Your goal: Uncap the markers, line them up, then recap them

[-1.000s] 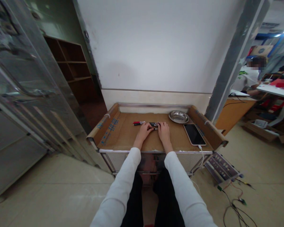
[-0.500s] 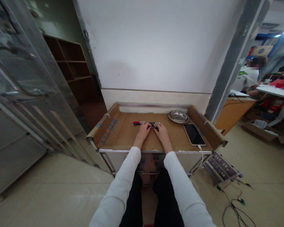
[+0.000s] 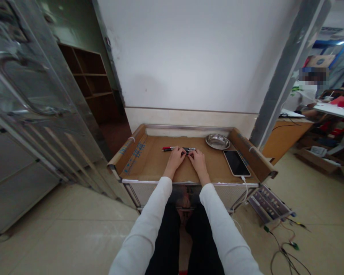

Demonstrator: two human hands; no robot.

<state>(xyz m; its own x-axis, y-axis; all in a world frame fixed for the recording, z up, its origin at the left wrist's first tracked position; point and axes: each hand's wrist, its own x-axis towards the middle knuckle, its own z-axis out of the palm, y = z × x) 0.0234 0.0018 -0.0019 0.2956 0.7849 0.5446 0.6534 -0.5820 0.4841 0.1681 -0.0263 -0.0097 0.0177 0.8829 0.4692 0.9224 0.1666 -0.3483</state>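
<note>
My left hand (image 3: 177, 157) and my right hand (image 3: 197, 158) are close together over the cardboard-lined cart top (image 3: 151, 164). Between their pinched fingertips is a short dark piece that looks like a black pen (image 3: 184, 153), mostly covered by the fingers. Just beyond the hands lie a red pen (image 3: 166, 148) and black pens (image 3: 166, 150), sideways on the cardboard; the left fingers hide their middle parts. The clear and black end of one pen (image 3: 192, 149) shows behind the right hand.
A round metal dish (image 3: 218, 141) sits at the back right. In front of it lies a phone (image 3: 236, 163) with a white cable (image 3: 245, 189). Raised cardboard sides (image 3: 252, 154) border the cart. A metal instrument box (image 3: 271, 204) and wires are on the floor at right.
The fingertips have shifted slightly around the dark piece, and the right fingers have a small gap from the left ones. Pens, dish and phone stay in place; the view has tilted slightly.
</note>
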